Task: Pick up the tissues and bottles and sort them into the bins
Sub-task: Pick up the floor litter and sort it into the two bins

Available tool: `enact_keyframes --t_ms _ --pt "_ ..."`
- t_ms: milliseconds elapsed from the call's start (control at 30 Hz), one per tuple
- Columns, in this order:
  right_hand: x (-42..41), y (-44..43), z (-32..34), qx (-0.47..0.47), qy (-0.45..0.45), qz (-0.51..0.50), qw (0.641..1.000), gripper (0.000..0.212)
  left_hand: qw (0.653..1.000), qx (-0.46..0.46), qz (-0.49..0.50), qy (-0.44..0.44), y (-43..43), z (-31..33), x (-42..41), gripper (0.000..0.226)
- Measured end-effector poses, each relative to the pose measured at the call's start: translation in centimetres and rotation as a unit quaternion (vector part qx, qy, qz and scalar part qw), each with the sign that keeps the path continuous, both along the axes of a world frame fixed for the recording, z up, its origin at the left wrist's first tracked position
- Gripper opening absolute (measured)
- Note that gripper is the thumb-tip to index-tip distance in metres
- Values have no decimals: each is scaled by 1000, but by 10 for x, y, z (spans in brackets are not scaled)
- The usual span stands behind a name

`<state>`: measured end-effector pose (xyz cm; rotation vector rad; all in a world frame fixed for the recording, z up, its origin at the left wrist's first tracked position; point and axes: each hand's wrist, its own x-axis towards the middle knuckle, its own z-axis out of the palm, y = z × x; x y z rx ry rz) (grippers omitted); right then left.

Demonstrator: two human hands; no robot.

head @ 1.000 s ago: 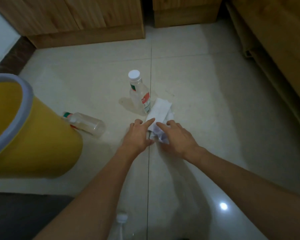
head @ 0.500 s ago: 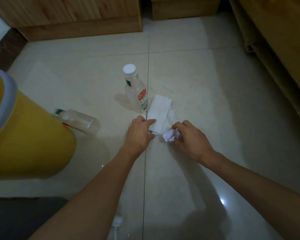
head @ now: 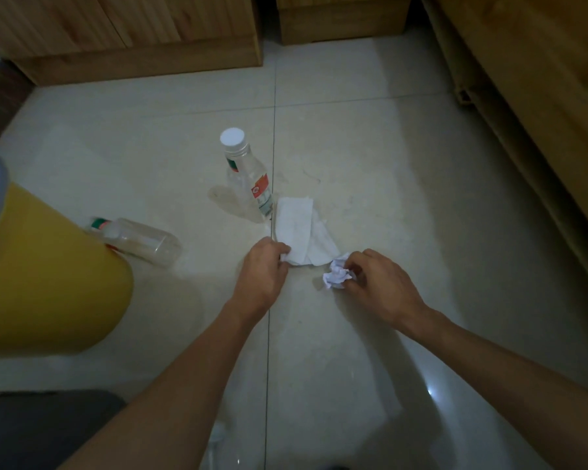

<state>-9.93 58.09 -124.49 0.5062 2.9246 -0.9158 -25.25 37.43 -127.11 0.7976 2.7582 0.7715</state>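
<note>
fingers (head: 360, 264) of the right hand (head: 384, 286) are curled round a crumpled tissue (head: 336, 276) on the floor (head: 387, 164), a flat tissue (head: 297, 228) is pinched by the left hand (head: 263, 269), so both are judged ready to be lifted toward the yellow bin (head: 48, 283), past the lying bottle (head: 140, 239), without the upright bottle (head: 248, 178) beyond being toppled.

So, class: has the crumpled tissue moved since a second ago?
Yes. The right hand, pinching the crumpled tissue, has drawn it rightward, further from the floor's grout line and clear of the folded tissue.
</note>
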Motion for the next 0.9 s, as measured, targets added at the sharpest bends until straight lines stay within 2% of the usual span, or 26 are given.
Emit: enact_keyframes --t_ms 100,233,533,700,900 --pt "4 2 1 5 4 -4 1000 19 1000 12 8 4 -3 13 6 32" --pt "8 4 17 5 36 -8 999 11 999 38 24 22 -7 37 13 32" --pt "14 5 95 -11 142 1 990 14 988 122 79 52 -17 118 42 31" --pt "16 -6 161 -26 202 14 979 14 982 141 107 69 -34 190 63 31" --pt "-11 -41 269 -22 253 77 964 12 972 132 150 121 -76 308 74 30"
